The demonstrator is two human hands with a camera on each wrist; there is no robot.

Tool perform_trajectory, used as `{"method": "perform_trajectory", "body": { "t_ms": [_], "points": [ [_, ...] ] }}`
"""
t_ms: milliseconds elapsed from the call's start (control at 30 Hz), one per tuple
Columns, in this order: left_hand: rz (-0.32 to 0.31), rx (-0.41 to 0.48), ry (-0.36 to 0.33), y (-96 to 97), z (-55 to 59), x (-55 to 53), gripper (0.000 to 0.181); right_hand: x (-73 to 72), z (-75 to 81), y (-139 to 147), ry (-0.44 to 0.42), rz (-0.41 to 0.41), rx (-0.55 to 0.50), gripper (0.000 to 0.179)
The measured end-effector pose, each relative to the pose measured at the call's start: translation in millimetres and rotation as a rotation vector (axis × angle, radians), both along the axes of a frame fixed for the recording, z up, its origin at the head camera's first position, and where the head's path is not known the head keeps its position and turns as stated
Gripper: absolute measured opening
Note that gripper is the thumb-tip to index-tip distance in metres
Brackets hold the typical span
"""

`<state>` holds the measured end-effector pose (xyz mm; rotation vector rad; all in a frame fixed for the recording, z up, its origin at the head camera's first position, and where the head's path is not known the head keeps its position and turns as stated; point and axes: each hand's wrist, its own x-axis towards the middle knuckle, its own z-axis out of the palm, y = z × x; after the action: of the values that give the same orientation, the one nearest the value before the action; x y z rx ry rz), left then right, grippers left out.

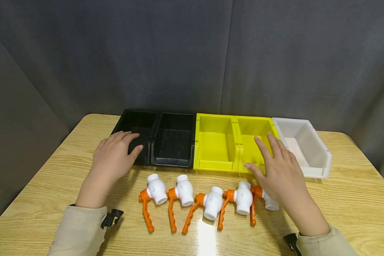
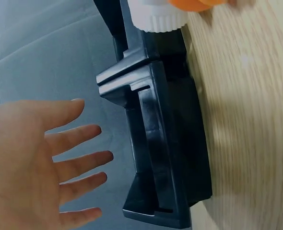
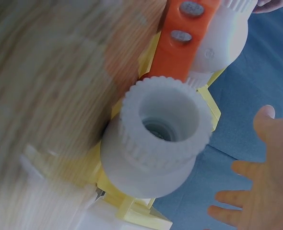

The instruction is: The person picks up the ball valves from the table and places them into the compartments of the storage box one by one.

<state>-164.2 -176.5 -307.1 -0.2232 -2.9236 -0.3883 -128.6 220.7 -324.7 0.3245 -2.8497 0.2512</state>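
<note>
Above the surface (image 1: 35, 213), our left grip (image 1: 113, 154) and right grip (image 1: 281, 172) hang released; we seem poised pre-grasp, and taking an orange-handled valve (image 1: 209, 204) would call for reaching down.

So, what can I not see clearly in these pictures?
Head view: rightmost orange-handled white plastic valve, part hidden by the right hand; leftmost black plastic bin, part hidden by the left hand.
Left wrist view: a similar valve, cut off by the top edge.
Right wrist view: light wooden tabletop, its grain blurred.
</note>
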Motion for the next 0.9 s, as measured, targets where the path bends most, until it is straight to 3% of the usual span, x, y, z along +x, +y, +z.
{"method": "perform_trajectory", "body": {
  "t_ms": [600,900],
  "points": [
    [0.01,0.005,-0.172,-1.6,-5.7,-2.0,0.045,2.3,4.0,0,0.057,-0.008,-0.009,0.07],
    [-0.044,0.008,-0.175,-6.7,-10.6,-4.7,0.042,9.7,21.1,5,0.06,0.008,-0.038,0.056]
  ]
}}
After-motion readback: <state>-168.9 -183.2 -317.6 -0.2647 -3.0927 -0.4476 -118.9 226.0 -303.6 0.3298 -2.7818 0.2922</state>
